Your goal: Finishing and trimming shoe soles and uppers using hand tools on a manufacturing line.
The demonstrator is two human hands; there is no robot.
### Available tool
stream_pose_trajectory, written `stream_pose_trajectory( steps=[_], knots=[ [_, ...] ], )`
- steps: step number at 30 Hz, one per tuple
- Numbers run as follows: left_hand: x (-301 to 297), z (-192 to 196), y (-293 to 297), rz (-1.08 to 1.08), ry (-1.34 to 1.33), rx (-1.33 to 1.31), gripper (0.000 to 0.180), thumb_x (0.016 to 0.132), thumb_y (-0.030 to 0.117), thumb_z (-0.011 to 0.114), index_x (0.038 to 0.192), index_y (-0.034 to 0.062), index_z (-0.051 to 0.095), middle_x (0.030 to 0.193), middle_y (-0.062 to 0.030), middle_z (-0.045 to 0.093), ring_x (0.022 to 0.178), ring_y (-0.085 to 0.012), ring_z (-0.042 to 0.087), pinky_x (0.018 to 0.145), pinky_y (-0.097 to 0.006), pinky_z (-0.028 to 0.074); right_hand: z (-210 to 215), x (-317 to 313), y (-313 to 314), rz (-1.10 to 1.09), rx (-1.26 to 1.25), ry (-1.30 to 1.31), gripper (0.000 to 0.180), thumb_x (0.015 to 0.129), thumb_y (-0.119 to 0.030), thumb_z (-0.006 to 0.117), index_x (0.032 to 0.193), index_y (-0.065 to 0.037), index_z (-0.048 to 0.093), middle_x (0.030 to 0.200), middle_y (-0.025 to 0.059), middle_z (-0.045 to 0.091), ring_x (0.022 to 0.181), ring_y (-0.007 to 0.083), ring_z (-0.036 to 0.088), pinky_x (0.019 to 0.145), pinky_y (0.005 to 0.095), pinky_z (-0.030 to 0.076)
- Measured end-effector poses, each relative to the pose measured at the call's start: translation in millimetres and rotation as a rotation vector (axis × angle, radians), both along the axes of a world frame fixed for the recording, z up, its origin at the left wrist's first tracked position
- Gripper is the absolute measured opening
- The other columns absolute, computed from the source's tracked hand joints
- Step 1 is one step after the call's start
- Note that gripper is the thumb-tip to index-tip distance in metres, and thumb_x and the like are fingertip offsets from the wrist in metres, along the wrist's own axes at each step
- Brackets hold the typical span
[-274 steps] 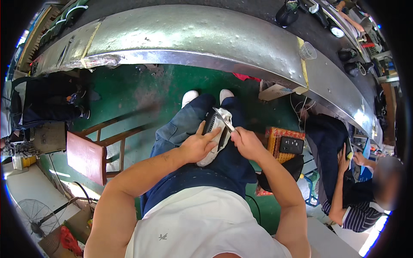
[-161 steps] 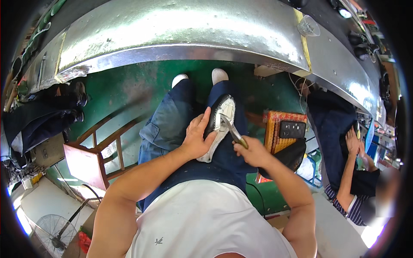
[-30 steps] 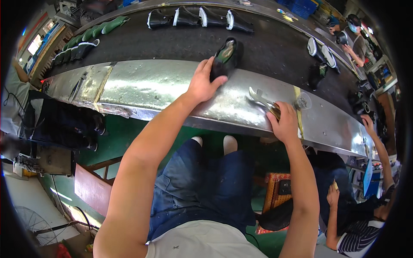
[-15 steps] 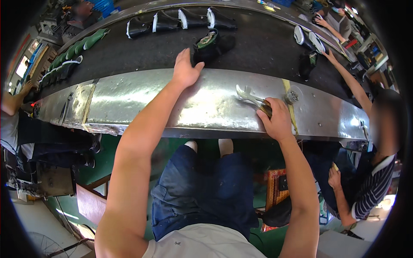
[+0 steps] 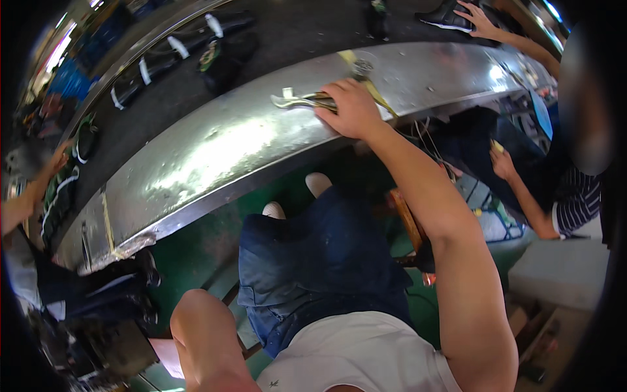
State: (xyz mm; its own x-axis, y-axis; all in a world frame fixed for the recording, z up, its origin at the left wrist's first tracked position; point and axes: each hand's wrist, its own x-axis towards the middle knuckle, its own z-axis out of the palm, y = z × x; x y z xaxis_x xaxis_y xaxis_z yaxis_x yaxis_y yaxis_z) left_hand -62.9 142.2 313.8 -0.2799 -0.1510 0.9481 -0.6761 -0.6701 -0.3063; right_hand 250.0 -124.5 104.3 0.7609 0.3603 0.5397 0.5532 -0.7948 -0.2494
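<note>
Sitting at the far left of the frame is a blurry dark shoe, with somebody else's hand right near it. Going up and right from there you get a row of black shoes with white edges on the dark work surface. One loose shoe with a bit of green inside sits closer in, upper left, apart from both hands.

Lower left is the wearer's left arm, bent, elbow up. The left hand itself is outside the frame (so no clue what its fingers are up to, sorry).

Upper middle is where it's happening. The hand tool, a shiny metal thing with a curved nose and a square nub, seems to lie along the metal ledge, nose pointing left. The right hand is wrapped around its handle, thumb on the near side. I'd call the step in hand a tool-handling one at the ledge, but picking up or putting down? One frame won't settle it. Lifting would call for a firm wrap and a bit of clearance; leaving it there would just call for loosening the fingers. Either way, mind the little cup just beyond that hand, an easy knock.

Upper right, a co-worker's hand is on a black shoe, well apart from the tool.
</note>
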Motion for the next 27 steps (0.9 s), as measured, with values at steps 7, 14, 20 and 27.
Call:
stream_pose_trajectory(
  steps=[7,14,20,27],
  knots=[
    [-2,-12,-21,-0.543,0.093,0.021,0.046,0.102,0.032,0.059,0.136,0.0021,0.056,0.139,-0.0147,0.059,0.126,-0.0312,0.056,0.107,-0.045,0.048,2,-4,4,-0.031,-0.024,0.069,0.044,0.083,-0.044,0.070,0.109,-0.008,0.070,0.109,0.0112,0.068,0.107,0.0327,0.060,0.095,0.0447,0.046],
    [4,-24,-29,-0.579,-0.052,-0.029,0.046,0.103,0.037,0.056,0.137,0.0069,0.058,0.138,-0.0127,0.060,0.126,-0.0312,0.056,0.102,-0.044,0.048,1,-4,0,-0.029,-0.004,0.115,0.047,0.085,-0.046,0.069,0.112,-0.007,0.070,0.114,0.0097,0.068,0.114,0.0302,0.057,0.101,0.0429,0.043],
    [1,-30,-36,-0.607,-0.094,-0.164,0.046,0.101,0.043,0.055,0.135,0.0122,0.061,0.136,-0.0094,0.062,0.132,-0.0308,0.050,0.098,-0.043,0.049,6,-6,1,-0.066,-0.031,0.161,0.050,0.086,-0.047,0.068,0.118,-0.008,0.069,0.118,0.0100,0.066,0.119,0.0289,0.055,0.104,0.0431,0.041],
    [-3,-44,-24,-0.649,0.031,0.045,0.045,0.100,0.037,0.055,0.139,0.0147,0.057,0.140,-0.0059,0.056,0.134,-0.0299,0.042,0.093,-0.043,0.050,3,-5,4,-0.060,-0.018,0.177,0.051,0.087,-0.048,0.067,0.121,-0.009,0.068,0.121,0.0099,0.065,0.122,0.0282,0.054,0.105,0.0432,0.040]
  ],
)
